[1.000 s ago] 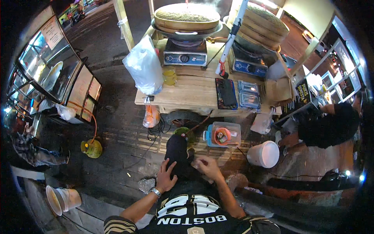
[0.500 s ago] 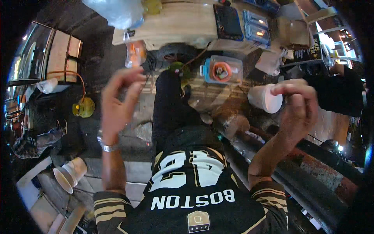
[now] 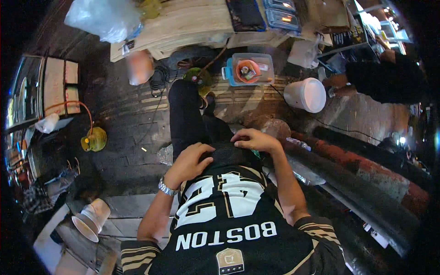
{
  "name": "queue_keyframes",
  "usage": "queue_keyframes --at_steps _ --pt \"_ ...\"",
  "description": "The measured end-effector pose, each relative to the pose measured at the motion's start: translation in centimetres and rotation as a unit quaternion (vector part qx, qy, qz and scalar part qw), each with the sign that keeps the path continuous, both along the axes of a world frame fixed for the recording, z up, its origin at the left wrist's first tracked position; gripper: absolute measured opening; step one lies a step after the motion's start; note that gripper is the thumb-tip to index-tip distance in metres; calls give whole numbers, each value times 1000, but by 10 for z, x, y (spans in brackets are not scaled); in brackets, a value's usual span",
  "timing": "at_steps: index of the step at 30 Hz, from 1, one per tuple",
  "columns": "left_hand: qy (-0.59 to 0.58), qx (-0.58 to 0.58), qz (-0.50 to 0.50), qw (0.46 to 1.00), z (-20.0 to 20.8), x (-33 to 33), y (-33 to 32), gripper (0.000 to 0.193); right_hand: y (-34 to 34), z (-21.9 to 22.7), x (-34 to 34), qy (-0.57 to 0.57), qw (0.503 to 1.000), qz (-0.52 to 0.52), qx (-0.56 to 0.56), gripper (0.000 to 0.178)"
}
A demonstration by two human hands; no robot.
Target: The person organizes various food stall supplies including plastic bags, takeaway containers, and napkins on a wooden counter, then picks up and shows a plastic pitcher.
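Note:
My left hand [image 3: 189,162] rests over my lap at the hem of my black jersey [image 3: 220,195], its fingers loosely bent and the thumb apart. A metal watch [image 3: 167,187] circles that wrist. Across from it, my right hand [image 3: 256,140] lies on the dark trousers [image 3: 189,110] at the right side of my lap, fingers bent and spread a little. Neither hand shows anything in it. Beyond the right hand stands a white bucket [image 3: 313,95]. Farther ahead, a clear plastic box [image 3: 269,73] with a blue rim holds an orange bowl [image 3: 248,71] of small items.
A wooden cart [image 3: 183,25] crosses the far side, with a plastic bag [image 3: 101,20] and clear trays [image 3: 283,18] on it. Two small green gas cylinders [image 3: 95,139] stand on the floor. Thick pipes [image 3: 348,160] run at right. Another person [image 3: 382,82] is near the bucket.
Both hands have come down and inward, from raised and wide apart to my lap. My view has shifted slightly. The other person's hand now shows beside the bucket.

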State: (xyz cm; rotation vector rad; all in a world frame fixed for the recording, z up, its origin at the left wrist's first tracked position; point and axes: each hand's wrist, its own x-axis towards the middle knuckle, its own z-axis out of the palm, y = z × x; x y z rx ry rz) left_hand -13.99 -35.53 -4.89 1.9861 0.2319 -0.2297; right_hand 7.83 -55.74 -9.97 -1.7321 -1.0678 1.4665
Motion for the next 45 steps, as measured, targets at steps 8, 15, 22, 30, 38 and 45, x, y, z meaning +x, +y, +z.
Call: queue_keyframes --at_steps 8,15,22,30,38,45 --pt "111 -34 -4 993 2 10 19 25 -41 -19 31 240 949 -5 -205 18" --pt "138 -34 13 990 -8 -8 10 36 -59 -6 29 210 952 107 -196 18" --pt "232 -98 14 968 -23 -28 18 38 -58 -2 33 142 969 123 -162 16" --pt "107 12 22 994 -18 1 11 37 -48 12 29 31 963 106 -244 37" --pt "-55 12 -71 996 -27 58 -19 37 1 16 18 118 977 -75 -163 36" --pt "77 69 75 992 -48 39 24 32 86 -32 -49 -121 990 63 19 34"
